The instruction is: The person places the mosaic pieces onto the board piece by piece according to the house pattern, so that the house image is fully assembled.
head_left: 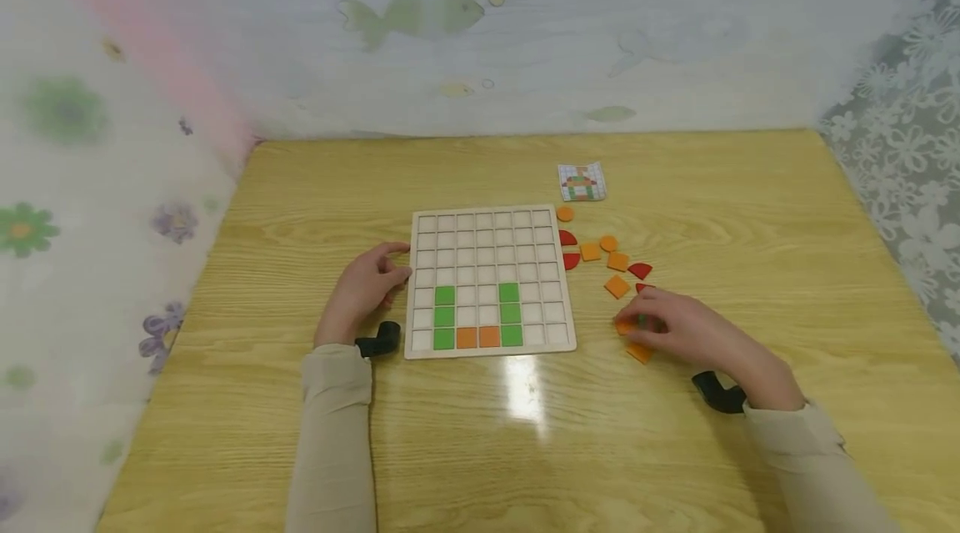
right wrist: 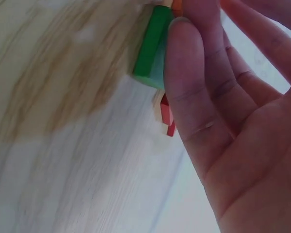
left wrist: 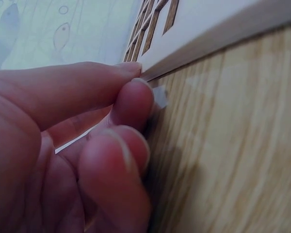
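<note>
Grid board (head_left: 486, 274), left hand (head_left: 365, 283) touching edge; picture card (head_left: 581, 182) beyond.

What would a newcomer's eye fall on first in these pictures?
Probably the pale gridded board on the wooden table, where two columns of green tiles flank two orange squares in the row nearest the person. Next, the loose orange and red pieces to its right, with the right hand over the nearest ones and the left hand at the board's left edge. A large fish decorates the wall behind.
</note>
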